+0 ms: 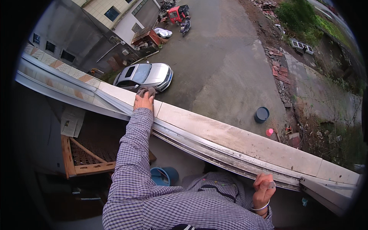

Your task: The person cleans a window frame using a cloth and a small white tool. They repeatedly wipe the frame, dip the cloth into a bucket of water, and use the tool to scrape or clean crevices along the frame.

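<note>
My left hand (143, 101) grips a grey-brown cloth (147, 91) at the outer edge of the tiled window ledge (198, 122), with the arm stretched over the sliding-window track (207, 146). Dark dirt marks the ledge and the metal grooves to the right of it. My right hand (263, 188) is curled near the inner edge of the track at the lower right, with a small pale piece (271, 185) at its fingers; whether it is held or worn is unclear. A bracelet circles that wrist.
Beyond the ledge is a drop to a concrete yard with a silver car (146, 75). A glazed sash (57, 77) stands at the left, a metal frame (327, 195) at the right. Inside are a blue bucket (172, 175) and a wooden frame with woven mesh (92, 168).
</note>
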Available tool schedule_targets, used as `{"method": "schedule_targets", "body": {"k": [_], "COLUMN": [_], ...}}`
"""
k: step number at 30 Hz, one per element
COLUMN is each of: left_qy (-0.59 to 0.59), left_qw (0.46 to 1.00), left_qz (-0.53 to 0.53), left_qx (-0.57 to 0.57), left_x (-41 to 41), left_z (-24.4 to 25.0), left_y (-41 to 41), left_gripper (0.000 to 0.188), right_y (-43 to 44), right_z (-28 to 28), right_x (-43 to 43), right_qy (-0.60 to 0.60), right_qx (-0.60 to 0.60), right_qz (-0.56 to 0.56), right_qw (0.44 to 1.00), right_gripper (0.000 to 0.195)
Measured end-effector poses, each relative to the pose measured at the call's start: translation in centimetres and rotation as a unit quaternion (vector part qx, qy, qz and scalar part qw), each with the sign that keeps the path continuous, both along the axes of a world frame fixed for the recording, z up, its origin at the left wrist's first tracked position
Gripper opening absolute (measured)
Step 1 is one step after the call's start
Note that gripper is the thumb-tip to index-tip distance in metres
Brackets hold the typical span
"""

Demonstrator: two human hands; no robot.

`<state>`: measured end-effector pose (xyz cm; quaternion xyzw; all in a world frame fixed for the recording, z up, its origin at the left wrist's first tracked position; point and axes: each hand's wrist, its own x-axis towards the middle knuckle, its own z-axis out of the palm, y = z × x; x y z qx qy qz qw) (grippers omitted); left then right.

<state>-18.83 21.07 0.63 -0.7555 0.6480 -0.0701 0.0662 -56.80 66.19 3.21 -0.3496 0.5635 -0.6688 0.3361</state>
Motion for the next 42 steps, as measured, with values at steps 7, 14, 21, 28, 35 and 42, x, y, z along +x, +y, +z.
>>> {"method": "schedule_targets", "body": {"k": [7, 14, 21, 28, 35, 42], "left_qy": [0.085, 0.295, 0.660, 0.819, 0.802, 0.674], "left_qw": [0.982, 0.858, 0.567, 0.320, 0.295, 0.588], "left_qz": [-0.135, -0.382, -0.408, -0.381, -0.475, -0.399], "left_qx": [0.104, 0.175, 0.276, 0.287, 0.210, 0.203], "left_x": [-11.3, -28.3, -44.9, -41.1, -34.3, -7.1], "left_z": [1.4, 2.2, -0.1, 9.1, 10.4, 8.2], "left_y": [9.3, 24.1, 32.5, 30.0, 26.8, 19.4], "left_gripper": [0.055, 0.052, 0.041, 0.048, 0.059, 0.034], "right_y": [1.0, 1.4, 2.5, -2.9, -5.4, -20.6], "right_z": [-1.2, -0.7, 2.9, 10.4, 9.7, 12.2], "right_x": [-2.0, -2.8, -5.7, -8.1, -10.0, -6.6], "right_qy": [-0.056, -0.091, 0.162, 0.391, 0.257, 0.483], "right_qx": [-0.021, -0.031, 0.032, 0.035, 0.012, 0.148], "right_qz": [-0.052, -0.042, -0.258, -0.206, -0.057, 0.121], "right_qw": [0.997, 0.994, 0.952, 0.896, 0.965, 0.855], "right_gripper": [0.043, 0.048, 0.046, 0.092, 0.066, 0.040]}}
